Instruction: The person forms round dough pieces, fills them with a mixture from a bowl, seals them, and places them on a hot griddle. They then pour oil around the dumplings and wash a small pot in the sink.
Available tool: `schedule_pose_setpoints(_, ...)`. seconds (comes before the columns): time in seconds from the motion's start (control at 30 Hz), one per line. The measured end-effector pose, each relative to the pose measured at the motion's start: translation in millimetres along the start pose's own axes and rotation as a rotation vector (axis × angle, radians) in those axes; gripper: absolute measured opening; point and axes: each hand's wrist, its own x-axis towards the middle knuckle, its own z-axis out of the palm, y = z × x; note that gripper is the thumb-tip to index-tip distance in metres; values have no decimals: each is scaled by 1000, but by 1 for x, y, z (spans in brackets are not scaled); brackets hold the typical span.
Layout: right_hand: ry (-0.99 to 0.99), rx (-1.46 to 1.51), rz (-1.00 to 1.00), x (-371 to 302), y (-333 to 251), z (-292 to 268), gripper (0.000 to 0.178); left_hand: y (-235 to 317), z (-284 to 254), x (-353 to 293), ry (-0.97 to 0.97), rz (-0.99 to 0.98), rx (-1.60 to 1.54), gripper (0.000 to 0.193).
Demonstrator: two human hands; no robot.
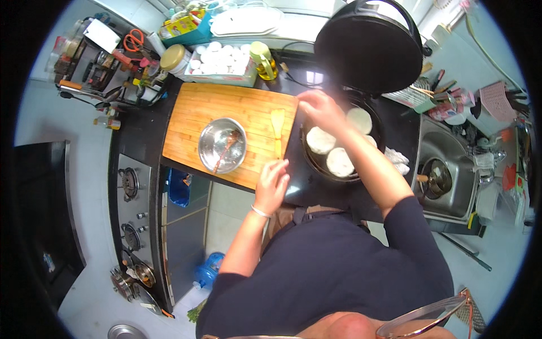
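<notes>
Kitchen counter [302, 189]: black and glossy, bearing my wooden cutting board [189, 118] and, to its right, a dark round pan [317, 164], lid [370, 53] raised.
Pale rounds [340, 162]: in the pan, probably hot, soft and easily torn; best supported from beneath.
Their look: flat, whitish discs, at least four, one partly behind my right forearm [378, 164].
Yellow spatula [278, 121]: on the board, apparently light and stiff; best taken by its narrow handle.
Left hand [272, 183]: fingers loosely curled at that handle's end; whether pinching it, I cannot tell.
Right hand [322, 110]: above the pan's left side; any grasp is hidden.
</notes>
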Motion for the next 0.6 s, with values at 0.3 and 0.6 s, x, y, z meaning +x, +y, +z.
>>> schedule_pose_setpoints(0.3, 68, 66, 602, 158, 44, 89, 52, -7, -75, -64, 198, -222, -55, 36)
schedule_pose_setpoints(0.6, 210, 740, 526, 176, 79, 115, 35, -39, -110, -77, 183, -311, -91, 37)
